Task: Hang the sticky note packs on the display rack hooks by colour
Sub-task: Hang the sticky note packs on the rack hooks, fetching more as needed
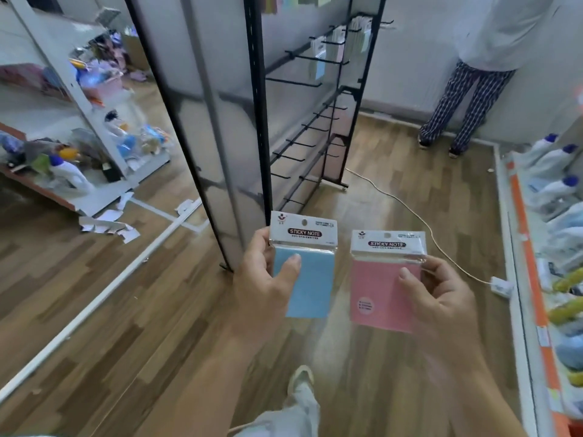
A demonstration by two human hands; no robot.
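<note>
Left hand grips blue pack, lower centre; right hand pinches pink pack beside it. Display rack upper centre, hooks mostly bare. Advise: match colours hung already, thread header hole squarely onto hook.

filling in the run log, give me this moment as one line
left hand: holds blue pack | right hand: holds pink pack | display rack: ahead, many hooks bare | neither pack hung yet
</note>
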